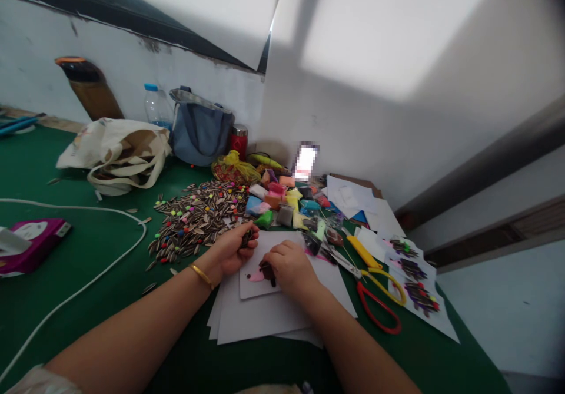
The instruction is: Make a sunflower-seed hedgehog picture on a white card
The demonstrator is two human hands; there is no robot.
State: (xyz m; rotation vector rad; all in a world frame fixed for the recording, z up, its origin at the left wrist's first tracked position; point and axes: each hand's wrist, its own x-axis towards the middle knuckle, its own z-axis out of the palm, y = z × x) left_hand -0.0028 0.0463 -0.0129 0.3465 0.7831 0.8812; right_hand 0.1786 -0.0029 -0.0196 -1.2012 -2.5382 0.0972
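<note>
My left hand (232, 251) is curled, palm up, around a few dark sunflower seeds (246, 240), beside the left edge of a small white sheet (256, 291). On that sheet my right hand (292, 268) is closed, its fingertips together over a flat animal shape with a pink clay snout (255, 277) and a dark brown body (268, 272). Whatever the right fingertips pinch is too small and hidden to make out. Part of the shape lies under that hand. Close by the left hand spreads a pile of striped sunflower seeds (194, 223) mixed with small coloured balls.
Packets of coloured clay (285, 214) lie beyond the sheet. Scissors (377, 288) with red and yellow handles rest at right, near sheets bearing finished seed-covered figures (421, 297). A cloth bag (115, 146), blue bag (200, 132) and phone (305, 161) stand behind. A white cable (110, 264) crosses the left.
</note>
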